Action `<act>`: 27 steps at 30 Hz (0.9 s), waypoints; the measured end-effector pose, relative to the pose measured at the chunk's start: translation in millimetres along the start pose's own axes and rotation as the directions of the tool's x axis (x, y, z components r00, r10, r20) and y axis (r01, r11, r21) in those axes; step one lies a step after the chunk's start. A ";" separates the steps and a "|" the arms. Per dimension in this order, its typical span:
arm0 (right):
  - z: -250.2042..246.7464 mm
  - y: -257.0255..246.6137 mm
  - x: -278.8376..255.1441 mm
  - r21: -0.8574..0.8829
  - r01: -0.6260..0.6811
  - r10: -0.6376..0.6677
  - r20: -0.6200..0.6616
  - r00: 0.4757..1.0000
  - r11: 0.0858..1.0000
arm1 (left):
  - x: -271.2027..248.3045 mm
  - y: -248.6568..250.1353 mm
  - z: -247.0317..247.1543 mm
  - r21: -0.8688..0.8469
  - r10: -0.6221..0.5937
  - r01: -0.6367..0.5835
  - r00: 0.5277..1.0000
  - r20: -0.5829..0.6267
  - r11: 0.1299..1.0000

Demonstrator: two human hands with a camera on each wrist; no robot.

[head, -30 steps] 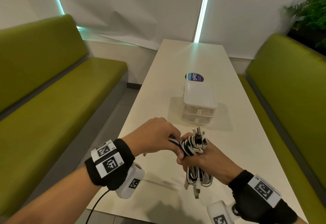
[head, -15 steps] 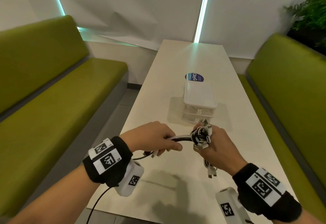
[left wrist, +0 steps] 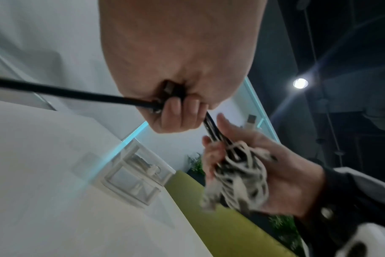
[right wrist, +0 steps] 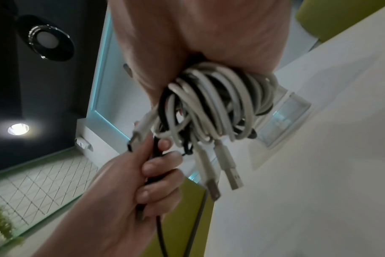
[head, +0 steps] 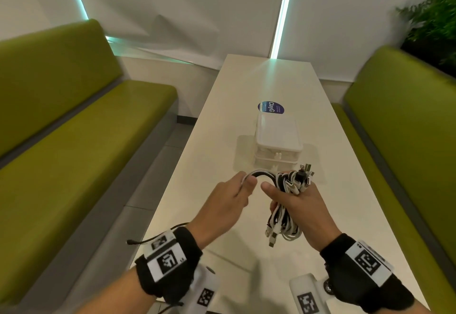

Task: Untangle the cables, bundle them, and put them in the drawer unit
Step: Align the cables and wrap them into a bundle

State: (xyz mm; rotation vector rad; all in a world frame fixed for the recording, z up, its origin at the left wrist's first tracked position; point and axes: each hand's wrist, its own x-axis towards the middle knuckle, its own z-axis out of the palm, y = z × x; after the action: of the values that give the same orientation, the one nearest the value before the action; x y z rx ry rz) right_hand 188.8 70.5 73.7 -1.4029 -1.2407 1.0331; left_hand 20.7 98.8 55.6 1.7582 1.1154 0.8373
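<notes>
surface: long white rectangular worktop (head: pixel 222 121), running from bottom centre to upper centre of the frame | on it, centre: white translucent plastic drawer unit (head: pixel 277 138), drawers shut | just behind the unit: round dark-blue sticker (head: pixel 271 108), flat on the surface, lettered "ClayG"

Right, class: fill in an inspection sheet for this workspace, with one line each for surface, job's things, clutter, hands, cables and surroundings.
Surface: white table, long and narrow.
Job's things: cable bundle held above the table; drawer unit standing beyond the hands.
Clutter: round blue sticker behind the unit.
Hands: right hand grips the bundle; left hand grips strands leading off it.
Cables: white and black loops, plugs dangling below and sticking out above the right hand; strands arch between the hands.
Surroundings: green benches either side, plant far right.
</notes>
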 end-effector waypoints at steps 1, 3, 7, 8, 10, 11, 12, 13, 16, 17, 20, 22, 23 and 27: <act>2.5 -0.7 -1.1 0.027 -0.010 0.010 -0.003 1.000 1.000 | -1.4 0.3 5.7 0.042 0.014 -0.013 1.000 -0.019 0.999; 6.1 -3.2 -2.6 0.063 -0.003 0.003 -0.003 1.000 0.998 | -3.4 1.9 14.9 0.090 0.030 -0.027 0.999 -0.030 0.996; 8.8 -4.6 -4.3 0.096 0.047 -0.051 0.033 0.998 0.994 | -7.1 5.1 27.3 0.088 0.072 -0.073 0.997 0.005 0.994; 9.7 -3.0 -4.3 0.105 0.051 -0.055 0.035 0.998 0.993 | -7.7 5.5 30.3 0.113 0.083 -0.084 0.996 0.011 0.990; 11.3 1.3 -3.4 0.115 0.035 -0.038 0.027 0.999 0.993 | -9.1 4.5 36.2 0.203 0.094 -0.097 0.995 0.026 0.974; 11.9 2.6 -3.2 0.127 0.018 -0.022 0.030 0.999 0.992 | -9.8 3.0 38.1 0.250 0.099 -0.104 0.994 0.035 0.963; 12.1 3.5 -3.2 0.136 0.000 -0.006 0.043 0.999 0.991 | -11.1 1.8 39.5 0.287 0.103 -0.113 0.994 0.047 0.951; 12.0 3.9 -3.0 0.138 -0.018 0.010 0.059 0.998 0.990 | -11.8 0.6 40.3 0.301 0.110 -0.123 0.992 0.059 0.946; 9.9 0.7 -3.9 0.148 -0.043 0.032 0.071 0.997 0.988 | -11.8 5.9 38.0 0.230 0.145 -0.162 0.986 0.087 0.960; 8.2 -1.2 -3.4 0.164 -0.045 0.034 0.067 0.997 0.986 | -9.6 6.1 37.2 0.206 0.147 -0.164 0.985 0.093 0.965; 3.7 -8.3 -0.4 0.197 -0.039 0.030 0.048 0.998 0.980 | -1.5 1.6 34.6 0.093 0.114 -0.126 0.986 0.123 0.988; 3.7 -11.3 0.2 0.206 -0.012 0.007 0.028 1.000 0.979 | 3.3 -2.3 30.3 0.035 0.093 -0.099 0.984 0.153 0.994; 4.6 -12.0 -0.1 0.213 -0.003 0.000 0.018 1.000 0.977 | 5.2 -3.6 28.2 -0.002 0.089 -0.090 0.980 0.175 0.996; 10.3 -12.2 -2.7 0.236 0.012 -0.016 0.014 1.000 0.972 | 5.9 2.5 18.6 -0.202 0.081 -0.018 0.947 0.310 0.979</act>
State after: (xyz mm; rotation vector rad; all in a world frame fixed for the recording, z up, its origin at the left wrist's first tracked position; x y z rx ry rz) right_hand 176.2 69.3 83.9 -1.2033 -1.0970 1.1436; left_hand 39.8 97.9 51.0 1.6875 0.7524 0.6415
